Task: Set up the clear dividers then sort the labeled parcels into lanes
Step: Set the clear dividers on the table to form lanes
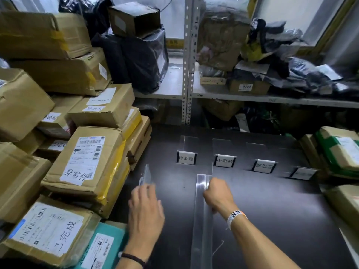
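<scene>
A long clear divider point(202, 220) lies lengthwise on the dark table point(272, 210). My right hand point(218, 195) grips it near its far end. A second clear divider point(146, 174) stands on edge to the left, and my left hand point(144, 208) holds its near part. Several clear label stands sit in a row across the table's far side, the leftmost label stand point(186, 157) just beyond the dividers. Labeled cardboard parcels point(85, 162) are stacked at the left.
More cardboard parcels point(338, 150) sit at the table's right edge. A metal shelf point(187, 61) behind the table holds black bags and boxes. A teal parcel point(101, 247) lies at the lower left by my left forearm.
</scene>
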`<action>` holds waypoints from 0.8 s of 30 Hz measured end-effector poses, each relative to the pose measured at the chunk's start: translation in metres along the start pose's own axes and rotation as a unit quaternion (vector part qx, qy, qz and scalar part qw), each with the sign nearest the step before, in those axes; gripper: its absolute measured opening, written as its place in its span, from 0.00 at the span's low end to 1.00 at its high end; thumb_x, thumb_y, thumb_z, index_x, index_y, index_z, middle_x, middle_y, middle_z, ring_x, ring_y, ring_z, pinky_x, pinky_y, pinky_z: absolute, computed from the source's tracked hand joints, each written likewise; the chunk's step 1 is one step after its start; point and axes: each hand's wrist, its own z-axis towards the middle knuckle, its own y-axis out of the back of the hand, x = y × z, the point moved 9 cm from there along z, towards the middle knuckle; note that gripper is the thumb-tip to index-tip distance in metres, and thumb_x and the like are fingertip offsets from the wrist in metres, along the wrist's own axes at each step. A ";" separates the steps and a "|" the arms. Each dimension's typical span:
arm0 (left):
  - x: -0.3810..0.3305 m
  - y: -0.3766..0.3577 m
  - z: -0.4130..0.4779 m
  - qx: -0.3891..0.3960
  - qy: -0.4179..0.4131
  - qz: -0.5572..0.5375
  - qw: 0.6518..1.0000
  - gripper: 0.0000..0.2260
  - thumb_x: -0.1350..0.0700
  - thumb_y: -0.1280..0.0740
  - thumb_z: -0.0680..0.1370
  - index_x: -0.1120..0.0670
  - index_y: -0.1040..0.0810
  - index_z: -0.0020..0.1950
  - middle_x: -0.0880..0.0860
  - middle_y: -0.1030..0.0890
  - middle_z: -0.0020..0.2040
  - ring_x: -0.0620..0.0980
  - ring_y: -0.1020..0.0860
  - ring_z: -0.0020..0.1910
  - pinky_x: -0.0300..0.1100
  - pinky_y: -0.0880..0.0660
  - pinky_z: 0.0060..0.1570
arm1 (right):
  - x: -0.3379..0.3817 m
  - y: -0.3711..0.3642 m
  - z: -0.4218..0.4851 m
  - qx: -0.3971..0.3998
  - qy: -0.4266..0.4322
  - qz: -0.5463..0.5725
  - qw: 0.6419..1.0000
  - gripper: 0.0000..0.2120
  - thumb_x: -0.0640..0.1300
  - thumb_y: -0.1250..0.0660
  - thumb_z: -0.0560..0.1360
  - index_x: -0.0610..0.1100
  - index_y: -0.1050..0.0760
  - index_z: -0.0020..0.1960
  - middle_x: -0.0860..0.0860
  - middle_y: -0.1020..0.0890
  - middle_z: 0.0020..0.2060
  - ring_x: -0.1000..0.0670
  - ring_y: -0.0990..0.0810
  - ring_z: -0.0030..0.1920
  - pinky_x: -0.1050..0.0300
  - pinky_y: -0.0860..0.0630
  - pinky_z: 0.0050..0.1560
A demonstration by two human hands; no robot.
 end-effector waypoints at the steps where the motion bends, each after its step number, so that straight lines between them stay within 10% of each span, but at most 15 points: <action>1: -0.027 -0.005 -0.006 0.016 -0.042 -0.037 0.998 0.21 0.49 0.29 0.75 0.54 0.25 0.65 0.53 0.24 0.60 0.52 0.26 0.59 0.46 0.25 0.57 | -0.004 0.003 0.004 0.004 -0.002 0.006 1.000 0.10 0.36 0.43 0.73 0.43 0.33 0.34 0.35 0.16 0.48 0.34 0.15 0.48 0.44 0.17 0.49; 7: -0.145 -0.067 -0.047 0.271 0.007 -0.195 0.942 0.25 0.40 0.36 0.77 0.43 0.35 0.73 0.46 0.28 0.67 0.54 0.25 0.65 0.47 0.27 0.60 | -0.017 0.017 0.026 0.018 0.022 0.013 1.000 0.05 0.33 0.40 0.73 0.39 0.27 0.45 0.36 0.18 0.55 0.35 0.18 0.55 0.55 0.28 0.43; 15: -0.155 -0.066 -0.027 0.153 0.030 -0.083 0.984 0.05 0.56 0.36 0.78 0.56 0.23 0.49 0.57 0.17 0.47 0.62 0.18 0.47 0.53 0.26 0.43 | -0.024 0.022 0.050 0.022 0.031 0.043 0.998 0.10 0.37 0.39 0.74 0.36 0.23 0.52 0.36 0.18 0.55 0.34 0.19 0.56 0.53 0.25 0.47; 19: -0.149 -0.077 -0.026 0.189 -0.008 -0.029 0.981 0.18 0.51 0.17 0.58 0.54 0.26 0.28 0.54 0.24 0.23 0.55 0.25 0.19 0.42 0.36 0.16 | -0.025 0.022 0.059 0.023 0.018 0.065 0.997 0.13 0.38 0.42 0.76 0.35 0.24 0.56 0.36 0.17 0.54 0.35 0.18 0.55 0.53 0.25 0.48; 24: -0.150 -0.069 -0.026 0.182 -0.017 0.028 0.983 0.13 0.43 0.23 0.68 0.52 0.18 0.37 0.56 0.18 0.33 0.57 0.18 0.30 0.46 0.26 0.26 | -0.029 0.018 0.066 0.021 0.011 0.072 0.997 0.14 0.41 0.44 0.76 0.35 0.24 0.54 0.35 0.17 0.50 0.35 0.16 0.50 0.50 0.20 0.51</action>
